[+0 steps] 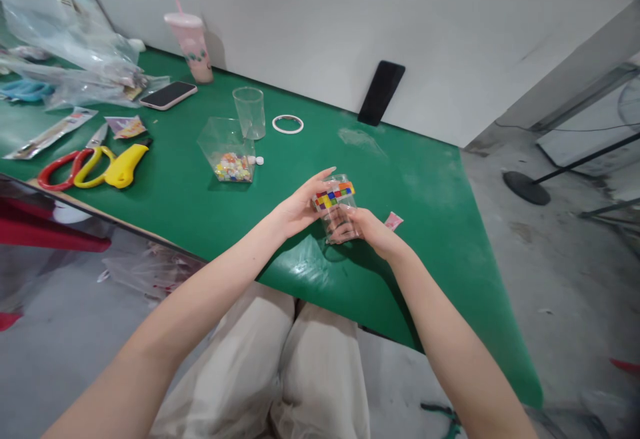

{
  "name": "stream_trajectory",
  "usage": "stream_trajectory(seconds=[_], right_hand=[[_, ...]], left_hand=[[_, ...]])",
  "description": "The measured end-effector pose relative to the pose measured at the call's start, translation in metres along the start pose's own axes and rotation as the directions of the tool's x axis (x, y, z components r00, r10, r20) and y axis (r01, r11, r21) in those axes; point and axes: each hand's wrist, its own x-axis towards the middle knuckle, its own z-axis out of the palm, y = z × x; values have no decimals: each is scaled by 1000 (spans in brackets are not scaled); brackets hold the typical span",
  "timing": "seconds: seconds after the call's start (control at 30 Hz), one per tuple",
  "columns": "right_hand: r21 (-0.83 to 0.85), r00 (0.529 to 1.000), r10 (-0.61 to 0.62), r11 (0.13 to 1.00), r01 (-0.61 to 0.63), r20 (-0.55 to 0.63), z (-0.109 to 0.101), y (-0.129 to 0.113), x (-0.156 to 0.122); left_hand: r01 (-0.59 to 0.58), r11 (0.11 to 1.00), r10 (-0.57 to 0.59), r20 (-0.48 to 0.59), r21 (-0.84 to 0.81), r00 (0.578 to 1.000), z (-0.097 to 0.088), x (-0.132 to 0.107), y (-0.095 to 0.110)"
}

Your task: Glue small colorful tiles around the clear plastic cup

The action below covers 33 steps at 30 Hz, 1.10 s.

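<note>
**Green tabletop against a white wall: one clear cup between two hands**

The green tabletop (190, 192) runs along a white wall, with bare concrete floor to its right.

I see both hands meet at the near edge, straight ahead of me. The clear cup (345, 215) sits between them, low over the tabletop; I cannot tell whether its base touches.

My right hand (374, 231) wraps the lower body from the right, its fingers showing through the wall. My left hand (299, 209) comes from the left, with long fingers stretched over the rim and thumb on the near side. It pinches the band of coloured squares (334, 196). Neither hand is nearer than the other; both are on it.

The cup's long axis stands near upright and leans a little left. The mouth points up and away from me; the base points down.

A pink scrap (394, 220) lies just beside the right hand. Farther left, well apart, a clear pouch (227, 139) holds loose coloured squares. An empty cup (249, 112) and a white ring (287, 124) lie behind it.

Beyond these I see a yellow cutter (125, 165), red scissors (60, 172), a phone (168, 95), a pink tumbler (191, 49) and crumpled plastic bags (75, 52). A black slab (381, 92) leans on the wall.
</note>
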Motion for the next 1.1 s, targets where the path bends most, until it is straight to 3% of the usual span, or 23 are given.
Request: stream_trajectory(seconds=[0.33,0.8,0.9,0.97,1.1], right_hand=[[5,1000,-7,1000,7,17,-2,3,2],[100,998,-53,994,49,29,0,-7,-5],[112,996,-89,990,88,2,-5,-6,-6],[108,992,-127,986,129,-26,-9,-5,-6],[28,979,-174,984,178,-108,-13,-5,-6]], left_hand=[[-7,1000,7,11,0,1000,-2,1,-2],[26,993,-16,91,-112,996,-10,1,10],[-59,991,68,73,-124,995,-14,4,11],[-187,976,186,-16,-110,982,-16,6,11],[-402,914,404,-162,48,900,-19,9,11]])
